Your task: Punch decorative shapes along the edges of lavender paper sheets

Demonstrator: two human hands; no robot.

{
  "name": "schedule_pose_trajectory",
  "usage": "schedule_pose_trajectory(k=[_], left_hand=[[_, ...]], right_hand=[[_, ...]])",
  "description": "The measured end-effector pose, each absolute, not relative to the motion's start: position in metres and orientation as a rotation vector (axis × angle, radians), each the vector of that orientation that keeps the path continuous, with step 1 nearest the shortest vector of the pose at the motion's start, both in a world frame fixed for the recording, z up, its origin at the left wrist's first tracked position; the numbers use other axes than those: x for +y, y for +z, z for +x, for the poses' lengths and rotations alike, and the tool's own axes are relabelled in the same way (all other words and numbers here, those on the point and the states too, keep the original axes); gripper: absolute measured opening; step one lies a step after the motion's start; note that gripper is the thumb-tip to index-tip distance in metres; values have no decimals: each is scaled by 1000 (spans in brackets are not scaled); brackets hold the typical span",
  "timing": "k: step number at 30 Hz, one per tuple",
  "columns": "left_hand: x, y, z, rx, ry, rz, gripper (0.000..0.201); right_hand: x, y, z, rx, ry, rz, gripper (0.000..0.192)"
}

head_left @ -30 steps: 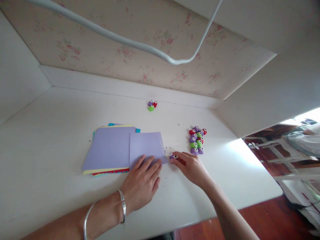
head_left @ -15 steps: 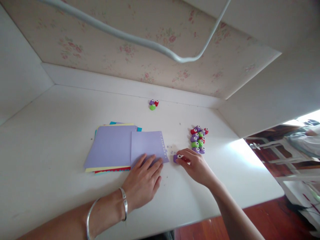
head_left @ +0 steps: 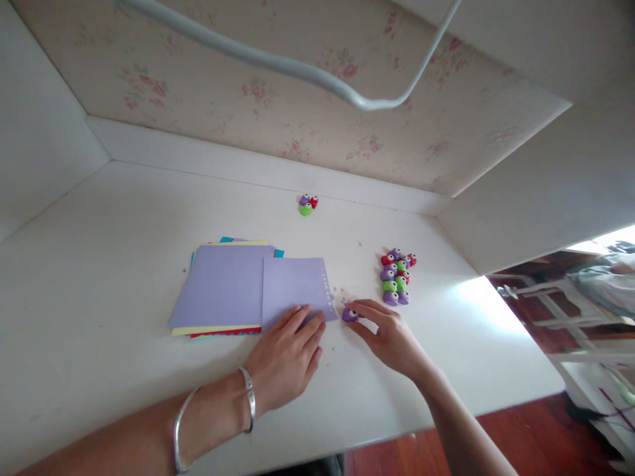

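Seen from the head camera: white desk (head_left: 99,277) boxed in by white side panels, with floral wallpaper (head_left: 278,73) across the back. Overhead, a pale grey cable (head_left: 297,69) looping through the top of the view.

Near the middle, a stack of coloured paper (head_left: 223,291), lilac on top, with yellow, red and teal edges peeking out beneath. Overlapping its right side, a single lilac sheet (head_left: 295,287), its right edge punched with a row of small holes. Pressed flat on the near corner of that sheet, left hand (head_left: 288,360), fingers spread and holding nothing, two silver bangles (head_left: 248,410) on the wrist.

Just right of the sheet's punched edge, a small purple punch (head_left: 350,314) sitting on the desk, a white eye-like spot on top. Pinched between thumb and fingertips of right hand (head_left: 391,334), fingers narrowed around it, palm low to the desk. Tiny paper specks (head_left: 337,291) scattered between sheet and punch.

Further right and back, well apart from the hand, a tight cluster of punches (head_left: 395,276) in red, green and purple. At the back edge by the wall, a trio of punches (head_left: 307,203), one of each colour.

Beyond the desk's right side, wooden floor (head_left: 536,436) and a white chair (head_left: 540,311), blurred.

No brand, label or readable writing anywhere.
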State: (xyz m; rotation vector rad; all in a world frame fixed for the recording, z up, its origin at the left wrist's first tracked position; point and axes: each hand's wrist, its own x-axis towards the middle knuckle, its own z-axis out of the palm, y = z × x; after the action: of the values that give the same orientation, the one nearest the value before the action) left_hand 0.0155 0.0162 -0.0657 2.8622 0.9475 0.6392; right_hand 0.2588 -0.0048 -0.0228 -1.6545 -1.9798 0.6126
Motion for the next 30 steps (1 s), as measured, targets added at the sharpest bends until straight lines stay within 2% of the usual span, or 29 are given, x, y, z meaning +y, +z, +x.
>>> schedule_pose_trajectory(k=[5,9,18,30], left_hand=[[16,-67,15,945,654,2877,40],[16,-66,15,952,651,2878,41],[17,-68,16,944,639,2870,41],[18,-67,15,929,599,2842,41]], right_hand=[[-3,-31,259,-1793,754,-1638,36],[-1,-33,257,-1769,794,-1600,31],[-1,-25,250,-1924,646,-1670,25],[-2,-24,248,-1927,668,-1658,26]])
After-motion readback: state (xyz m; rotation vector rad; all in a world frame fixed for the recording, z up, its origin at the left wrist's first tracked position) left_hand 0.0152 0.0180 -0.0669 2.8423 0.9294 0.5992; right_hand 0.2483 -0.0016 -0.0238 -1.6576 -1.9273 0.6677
